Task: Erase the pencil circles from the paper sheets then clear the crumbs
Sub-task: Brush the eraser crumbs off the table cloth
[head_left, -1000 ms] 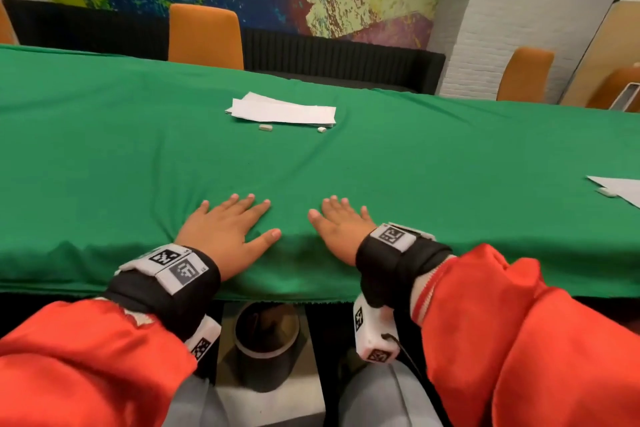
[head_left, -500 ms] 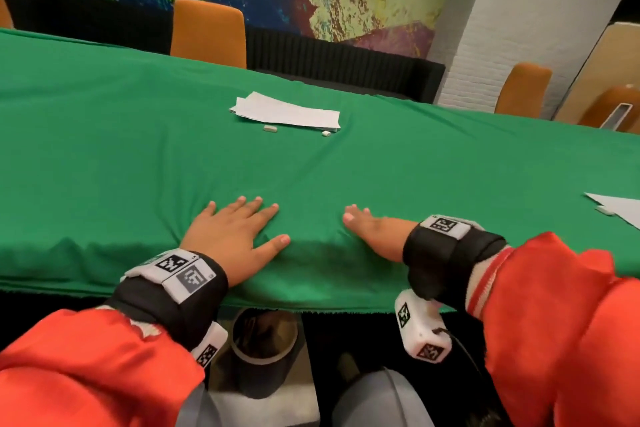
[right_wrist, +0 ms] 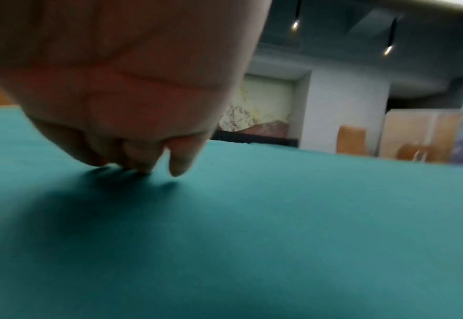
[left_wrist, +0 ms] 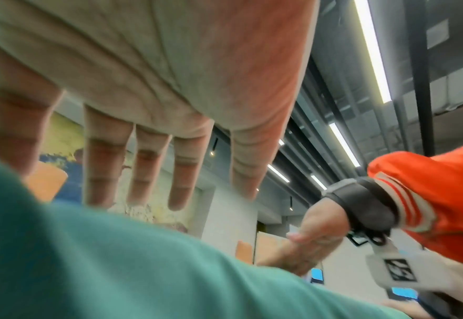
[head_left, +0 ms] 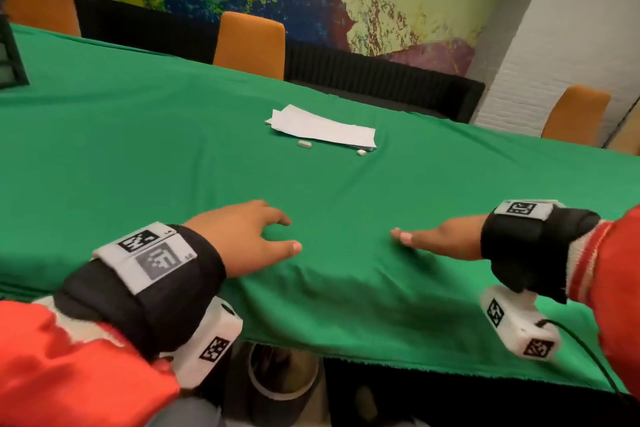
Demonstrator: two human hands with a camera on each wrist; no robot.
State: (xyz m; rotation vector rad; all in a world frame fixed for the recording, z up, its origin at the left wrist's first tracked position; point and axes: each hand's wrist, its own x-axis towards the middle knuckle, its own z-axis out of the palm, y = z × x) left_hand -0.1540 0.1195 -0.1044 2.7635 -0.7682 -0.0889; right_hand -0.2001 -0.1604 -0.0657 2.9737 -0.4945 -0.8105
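A stack of paper sheets (head_left: 322, 128) lies mid-bench on the green cloth (head_left: 138, 156), long axis running from ten o'clock to four o'clock. Two erasers (head_left: 304, 144) sit just beside its near edge. Left hand (head_left: 242, 236) and right hand (head_left: 440, 241), fingers relaxed and holding nothing, rest at six o'clock.
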